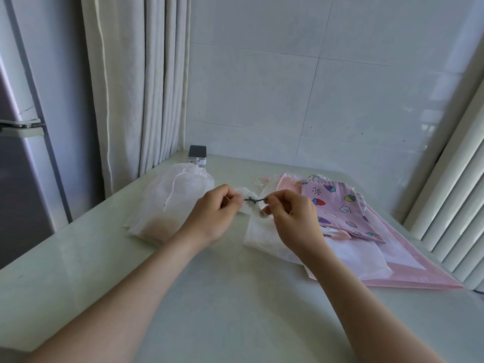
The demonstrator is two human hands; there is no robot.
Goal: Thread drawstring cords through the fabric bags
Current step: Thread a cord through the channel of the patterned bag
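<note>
Left hand (218, 209) and right hand (292, 214) pinch a dark cord (252, 200) at the mouth of a white bag (262, 235).
The cord, knotted midway, runs taut between them above the table (235, 297); a harder tug might drag it out of the bunched hem or slip a pinch.

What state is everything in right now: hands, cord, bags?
Dark cord: stretched taut, knotted midway.
Left hand: fingers pinch one end.
Right hand: fingers pinch the other end.
White bag: top bunched at the cord, rest on the table.
Left white bags: flat, white cord trailing from the top.
Patterned bag: flat on the pink pile.
</note>
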